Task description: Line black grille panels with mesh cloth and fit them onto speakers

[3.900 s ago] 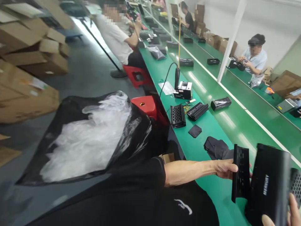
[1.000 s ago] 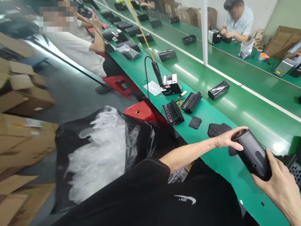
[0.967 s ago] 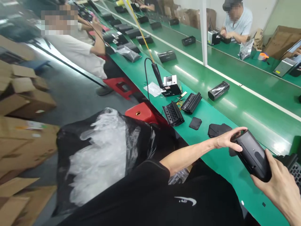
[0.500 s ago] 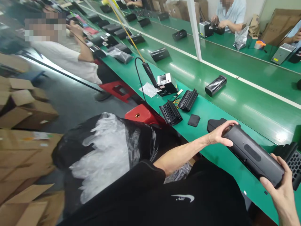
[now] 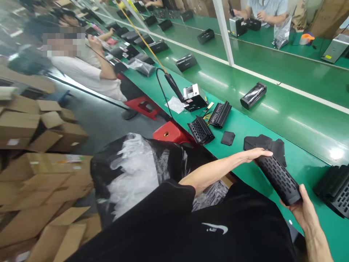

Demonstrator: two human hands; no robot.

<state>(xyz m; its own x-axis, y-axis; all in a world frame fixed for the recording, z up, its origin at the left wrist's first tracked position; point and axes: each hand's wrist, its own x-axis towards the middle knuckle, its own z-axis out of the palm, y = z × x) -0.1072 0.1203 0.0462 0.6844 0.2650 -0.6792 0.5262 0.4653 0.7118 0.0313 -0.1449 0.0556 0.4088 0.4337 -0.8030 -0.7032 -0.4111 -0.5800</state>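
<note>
I hold a long black speaker housing (image 5: 278,176) by its two ends, just above the green bench (image 5: 245,182). Its perforated grille side faces up. My left hand (image 5: 255,154) wraps the far end, fingers curled over the top. My right hand (image 5: 302,211) cups the near end from below. Behind the housing lies a heap of black cloth pieces (image 5: 268,143). Another black grille part (image 5: 334,187) rests at the right edge.
Farther along the bench lie two black grille shells (image 5: 201,130), a black square pad (image 5: 228,138), a small black-and-white box (image 5: 193,97), a hanging screwdriver (image 5: 174,83) and a wrapped speaker (image 5: 253,95). A black bag of clear plastic (image 5: 136,171) and cardboard boxes (image 5: 40,163) fill the floor at left. Other people sit along the line.
I have rolled the housing over, so the grille side faces up instead of the smooth side. The housing has come lower and nearer the bench.
</note>
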